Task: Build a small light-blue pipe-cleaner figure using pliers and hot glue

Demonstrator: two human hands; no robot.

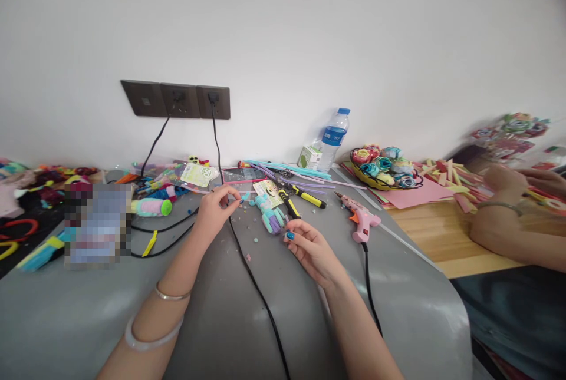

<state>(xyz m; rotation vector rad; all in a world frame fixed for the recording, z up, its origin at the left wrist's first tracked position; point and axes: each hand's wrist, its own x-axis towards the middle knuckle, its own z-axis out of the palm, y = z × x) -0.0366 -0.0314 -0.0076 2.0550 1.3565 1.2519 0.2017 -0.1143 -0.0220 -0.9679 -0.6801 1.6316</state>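
My left hand (216, 208) reaches over the grey table (79, 309), its fingertips pinched on a tiny pale blue piece (244, 197) next to a black cable (256, 286). My right hand (312, 248) pinches a small blue bead (289, 235) between thumb and fingers. Between the hands lies a fuzzy teal and purple pipe-cleaner figure (270, 215). Small coloured scraps dot the table around it.
A pink glue gun (360, 218) lies right of my right hand, its cord trailing toward me. Yellow-handled tools (307, 196), a pink phone (242, 175), a water bottle (333, 137), a basket of fabric roses (384, 167) and wall sockets (177, 100) sit behind. Another person's arms (513, 215) rest at right.
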